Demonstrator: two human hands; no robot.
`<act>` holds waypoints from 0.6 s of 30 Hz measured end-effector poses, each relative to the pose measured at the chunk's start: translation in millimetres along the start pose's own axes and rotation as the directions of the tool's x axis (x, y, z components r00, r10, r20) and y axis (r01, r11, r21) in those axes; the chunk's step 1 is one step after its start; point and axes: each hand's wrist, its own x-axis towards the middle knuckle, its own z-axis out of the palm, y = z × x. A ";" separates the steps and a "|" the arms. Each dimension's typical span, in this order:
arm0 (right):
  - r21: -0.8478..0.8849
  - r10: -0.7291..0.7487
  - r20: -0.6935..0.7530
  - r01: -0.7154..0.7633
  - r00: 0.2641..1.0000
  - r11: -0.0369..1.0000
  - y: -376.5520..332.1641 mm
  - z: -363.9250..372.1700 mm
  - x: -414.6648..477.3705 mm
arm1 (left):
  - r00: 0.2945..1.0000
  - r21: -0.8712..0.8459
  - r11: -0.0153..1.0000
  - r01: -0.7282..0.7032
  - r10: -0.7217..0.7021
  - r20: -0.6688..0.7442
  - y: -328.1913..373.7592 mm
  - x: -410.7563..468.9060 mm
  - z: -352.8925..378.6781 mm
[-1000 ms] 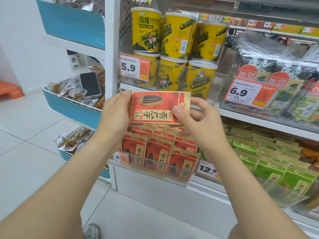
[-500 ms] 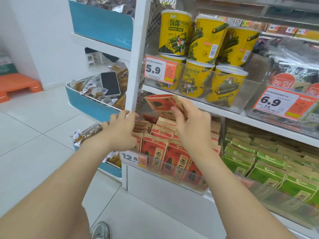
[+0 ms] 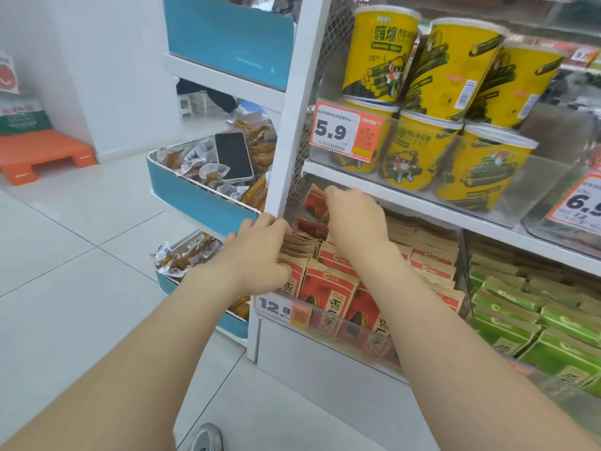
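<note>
Down goes the red packet point(image 3: 314, 203), pinched by the right hand point(image 3: 354, 219), behind the row point(image 3: 328, 288) the left hand point(image 3: 260, 252) grips forward, almost shelved.

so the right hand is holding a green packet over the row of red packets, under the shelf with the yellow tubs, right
Not quite. The right hand holds a red packet, not a green one; the head view shows it matches the row of red packets beneath. The green packets lie further right, untouched. It is indeed under the shelf with the yellow tubs.
</note>
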 end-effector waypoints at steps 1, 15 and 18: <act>-0.018 -0.021 0.032 0.022 0.999 1.000 -4.6 0.9 4.7 | 1.000 -0.001 1.000 -0.006 0.006 -0.005 -2.2 0.6 -0.9; 0.028 0.010 0.488 -0.027 0.873 0.999 -13.4 27.4 43.7 | 0.999 -0.073 0.997 -0.039 0.040 0.021 -9.6 2.5 1.3; 0.064 0.049 0.512 -0.095 0.858 0.993 -7.6 36.1 46.3 | 0.999 -0.077 0.997 -0.017 0.020 0.038 -7.7 1.6 3.5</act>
